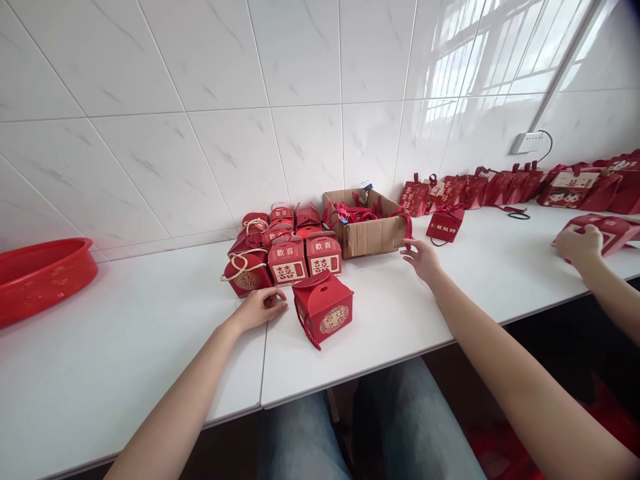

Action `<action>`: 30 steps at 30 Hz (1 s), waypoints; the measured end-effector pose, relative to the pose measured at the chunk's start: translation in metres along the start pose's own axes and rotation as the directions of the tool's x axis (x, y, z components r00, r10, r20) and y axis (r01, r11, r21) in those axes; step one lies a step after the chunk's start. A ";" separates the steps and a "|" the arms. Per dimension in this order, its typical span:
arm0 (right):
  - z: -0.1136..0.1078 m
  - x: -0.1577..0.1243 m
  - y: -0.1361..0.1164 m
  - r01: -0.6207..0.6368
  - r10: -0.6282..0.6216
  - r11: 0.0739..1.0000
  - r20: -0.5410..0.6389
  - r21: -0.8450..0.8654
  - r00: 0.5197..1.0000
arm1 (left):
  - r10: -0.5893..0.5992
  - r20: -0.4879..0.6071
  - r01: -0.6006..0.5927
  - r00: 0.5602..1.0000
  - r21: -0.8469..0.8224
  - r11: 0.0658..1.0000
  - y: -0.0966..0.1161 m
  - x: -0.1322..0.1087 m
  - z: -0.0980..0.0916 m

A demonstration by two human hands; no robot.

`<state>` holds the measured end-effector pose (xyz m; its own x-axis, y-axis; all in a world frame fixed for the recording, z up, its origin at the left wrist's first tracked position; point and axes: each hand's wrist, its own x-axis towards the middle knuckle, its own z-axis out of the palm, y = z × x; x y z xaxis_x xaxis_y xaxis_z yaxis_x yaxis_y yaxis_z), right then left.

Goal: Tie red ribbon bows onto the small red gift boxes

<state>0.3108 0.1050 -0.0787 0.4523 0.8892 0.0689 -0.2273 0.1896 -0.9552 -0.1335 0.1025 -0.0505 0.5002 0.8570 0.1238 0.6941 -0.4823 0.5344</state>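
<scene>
A red gift box (327,308) with a round gold emblem and a twisted red cord stands near the table's front, its top flaps folded over. My left hand (261,308) rests just left of this box, fingers loosely bent and apart, holding nothing. My right hand (424,262) is by the right corner of a cardboard box (375,237) filled with red ribbons (357,212). A red ribbon end (408,227) hangs over that corner and reaches my fingertips; the fingers look apart, and I see no clear grip on it.
Several finished red boxes (286,260) cluster behind my left hand, some with rope handles. A red basin (47,277) stands far left. Red gift bags (465,192) line the wall at right, with a small red bag (445,225) in front. A co-worker's hand (580,241) touches a red box (617,233).
</scene>
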 end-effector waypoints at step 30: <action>0.008 -0.026 -0.017 -0.328 0.516 0.854 0.581 -0.404 0.629 | -0.010 0.010 0.010 1.000 -0.020 1.000 -0.004 0.001 0.000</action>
<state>0.2958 0.0818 -0.0619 -0.3340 0.8992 -0.2826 0.0054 -0.2980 -0.9546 -0.1359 0.1049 -0.0529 0.4984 0.8599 0.1103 0.6884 -0.4699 0.5526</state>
